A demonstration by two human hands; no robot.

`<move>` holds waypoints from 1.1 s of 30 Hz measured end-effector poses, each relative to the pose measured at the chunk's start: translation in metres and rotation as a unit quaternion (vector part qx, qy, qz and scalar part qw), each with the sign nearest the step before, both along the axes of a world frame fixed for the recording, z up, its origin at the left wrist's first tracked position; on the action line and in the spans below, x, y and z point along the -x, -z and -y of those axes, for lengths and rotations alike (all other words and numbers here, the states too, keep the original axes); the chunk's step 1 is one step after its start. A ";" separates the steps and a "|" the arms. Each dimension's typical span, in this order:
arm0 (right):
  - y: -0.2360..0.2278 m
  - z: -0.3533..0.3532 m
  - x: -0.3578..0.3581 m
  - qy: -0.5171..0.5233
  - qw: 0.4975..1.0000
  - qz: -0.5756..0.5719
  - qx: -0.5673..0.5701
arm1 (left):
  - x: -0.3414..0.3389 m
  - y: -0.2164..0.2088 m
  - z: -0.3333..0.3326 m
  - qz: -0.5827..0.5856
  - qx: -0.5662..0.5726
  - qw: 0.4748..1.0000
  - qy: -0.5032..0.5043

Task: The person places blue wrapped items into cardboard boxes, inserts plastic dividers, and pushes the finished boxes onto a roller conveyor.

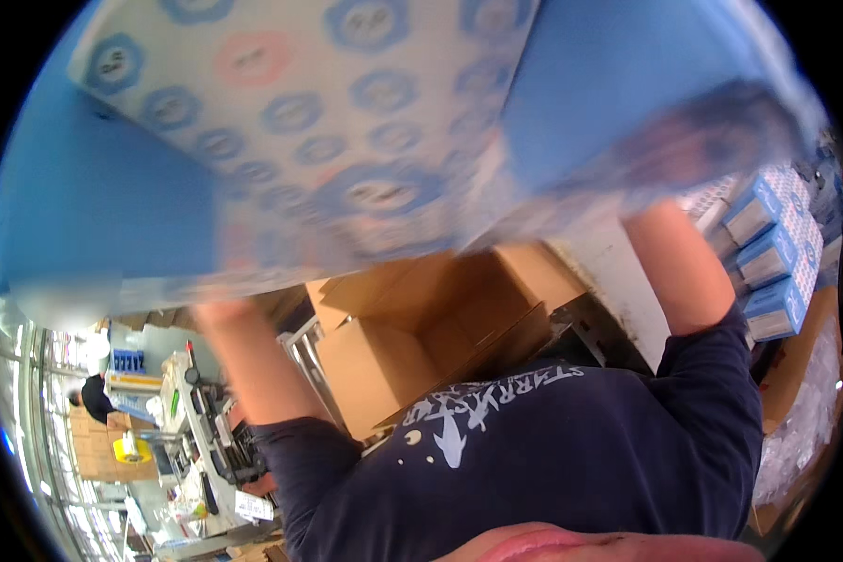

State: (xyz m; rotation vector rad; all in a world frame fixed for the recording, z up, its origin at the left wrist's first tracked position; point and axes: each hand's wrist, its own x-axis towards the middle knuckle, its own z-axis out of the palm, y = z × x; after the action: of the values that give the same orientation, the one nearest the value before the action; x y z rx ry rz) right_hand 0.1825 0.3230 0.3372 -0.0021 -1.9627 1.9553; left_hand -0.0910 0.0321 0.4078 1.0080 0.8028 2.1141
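Observation:
A large blue-and-white pack [347, 122] fills the upper view, close and blurred by motion. Its white middle panel carries blue and pink flower-like shapes, with plain blue panels at both sides. Whether it is one box or several together I cannot tell. Both my arms reach up to it. My left hand [231, 267] is smeared against its lower left edge. My right forearm [679, 267] rises to the lower right part, where a clear, film-like blur covers my right hand. The fingers of both hands do not show clearly. Below the pack stands an open brown cardboard box [375, 370], its flaps spread.
To the right, several blue boxes [773, 258] with patterned white tops are stacked. Beneath them, clear plastic wrap [801, 431] lies in a carton. A cluttered workbench [187, 393] stands at left. Farther back are a person in dark clothing [95, 398] and stacked cartons [94, 450].

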 end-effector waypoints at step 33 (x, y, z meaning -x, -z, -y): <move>0.341 -0.042 -0.586 0.517 0.394 0.740 -0.172 | -0.106 0.322 -0.019 -0.731 0.555 0.383 0.104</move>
State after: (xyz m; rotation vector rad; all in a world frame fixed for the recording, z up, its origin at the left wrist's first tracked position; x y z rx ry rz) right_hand 0.7681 0.3652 -0.0037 -2.7973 -1.7589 0.1905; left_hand 0.0147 0.0513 0.0859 1.6435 2.1370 -0.4946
